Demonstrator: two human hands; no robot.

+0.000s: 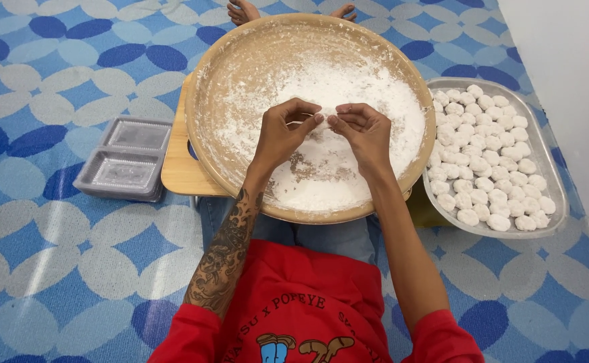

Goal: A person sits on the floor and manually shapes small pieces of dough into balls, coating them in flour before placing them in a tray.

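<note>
White flour dusts the round wooden tray [241,74] under your hands. Your left hand [282,134] and right hand [365,131] meet fingertip to fingertip over the tray's middle, both pinched on a small piece of dough [327,113] that is mostly hidden, so its long axis cannot be told. It sits between the hands, equally near both. At three o'clock lies the metal tray [555,175] of white dough balls [486,161]; at nine o'clock, stacked plastic containers [128,158].
</note>
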